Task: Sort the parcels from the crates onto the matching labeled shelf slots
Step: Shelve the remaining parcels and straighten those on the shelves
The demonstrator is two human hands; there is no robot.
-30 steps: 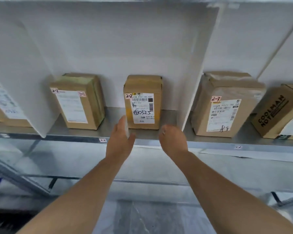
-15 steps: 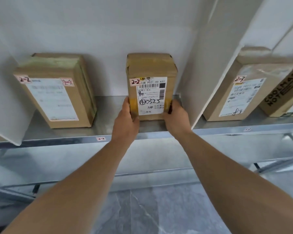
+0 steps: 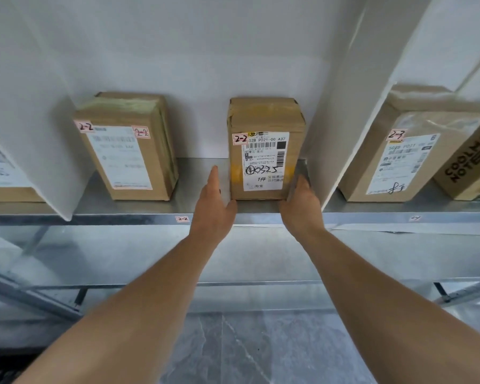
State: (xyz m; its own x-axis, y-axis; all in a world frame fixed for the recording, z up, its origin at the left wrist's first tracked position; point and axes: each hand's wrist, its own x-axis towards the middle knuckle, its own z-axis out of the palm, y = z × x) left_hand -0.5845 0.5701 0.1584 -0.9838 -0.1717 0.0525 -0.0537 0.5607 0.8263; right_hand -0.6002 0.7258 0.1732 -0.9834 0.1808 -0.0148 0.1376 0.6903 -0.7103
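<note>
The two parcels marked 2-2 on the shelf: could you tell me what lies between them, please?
In the head view, only bare metal shelf lies between the left 2-2 parcel and the right 2-2 parcel, apart from the left hand reaching in beside the right one.

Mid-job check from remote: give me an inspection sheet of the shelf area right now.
Surface: grey metal shelf, slot tag 2-2 on its front edge.
Job's things: upright brown cardboard parcel marked 2-2 between the hands; second taped brown parcel marked 2-2 left of it, same slot.
Clutter: nothing seen.
Grippers: left hand open, fingers straight beside the parcel; right hand against its right side, contact unclear.
Cables: nothing seen.
Surroundings: white divider panel; brown parcel marked 2-3 beyond it.
</note>
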